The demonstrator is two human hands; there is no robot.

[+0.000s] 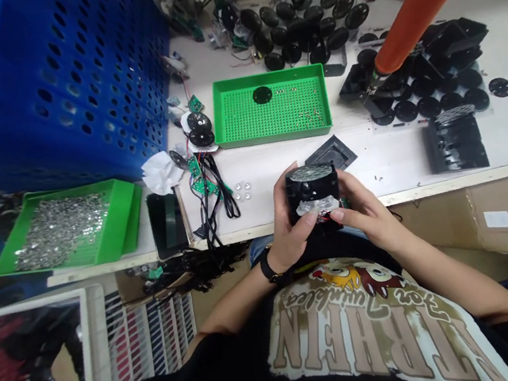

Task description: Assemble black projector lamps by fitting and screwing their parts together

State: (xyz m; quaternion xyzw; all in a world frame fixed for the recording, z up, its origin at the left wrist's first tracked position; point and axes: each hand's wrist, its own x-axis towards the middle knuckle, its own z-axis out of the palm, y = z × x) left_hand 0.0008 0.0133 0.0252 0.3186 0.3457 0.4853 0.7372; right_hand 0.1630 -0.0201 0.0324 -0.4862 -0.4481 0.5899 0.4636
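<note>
At the table's front edge, both my hands hold a black plastic housing [313,188] with a round grille on top and a clear plastic part in its open side. My left hand [292,226] wraps its left side, thumb on the clear part. On the right side my right hand [360,209] grips it, thumb pressed near some red wire. Just behind the housing lies a flat black rectangular frame [335,154]. A similar black housing [459,140] stands farther right. To the left are small clear round pieces [243,191] and a bundle of black cable [215,187] with green circuit boards [204,186].
A green tray [275,138] with small screws and a black disc stands mid-table. Another green tray [127,219] holds many metal pieces, below a blue perforated crate [76,83]. An orange electric screwdriver [422,6] hangs at the right, over black discs [430,105]. More black ovals [323,14] lie behind.
</note>
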